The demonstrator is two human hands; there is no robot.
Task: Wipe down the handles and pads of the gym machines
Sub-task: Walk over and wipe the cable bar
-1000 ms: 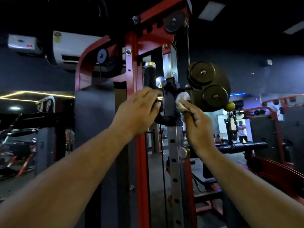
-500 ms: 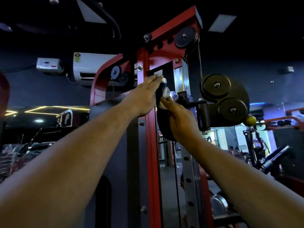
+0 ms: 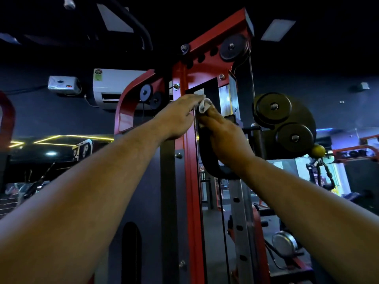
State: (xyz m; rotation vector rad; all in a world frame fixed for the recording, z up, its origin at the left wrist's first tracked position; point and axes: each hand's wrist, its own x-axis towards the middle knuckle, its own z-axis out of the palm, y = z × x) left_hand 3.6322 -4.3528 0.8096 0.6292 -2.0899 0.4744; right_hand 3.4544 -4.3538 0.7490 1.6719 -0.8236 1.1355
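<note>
A red cable machine frame point(image 3: 189, 181) rises in front of me, with a black curved handle point(image 3: 207, 158) on its sliding carriage. My right hand point(image 3: 223, 136) holds a white cloth point(image 3: 205, 105) bunched at its fingertips and presses it against the top of the handle. My left hand point(image 3: 178, 115) reaches to the same spot, fingers nearly straight, lying against the red upright beside the cloth. The handle's upper end is hidden behind both hands.
A black pulley housing point(image 3: 285, 124) with two round wheels and a yellow ball stop point(image 3: 316, 150) juts out to the right. A perforated steel rail point(image 3: 240, 222) runs down below. An air conditioner point(image 3: 114, 85) hangs on the far wall. Other red machines stand at the right.
My view has tilted upward. The right hand with the cloth has moved from the carriage's right side up and left to the handle top, and the left hand has risen with it.
</note>
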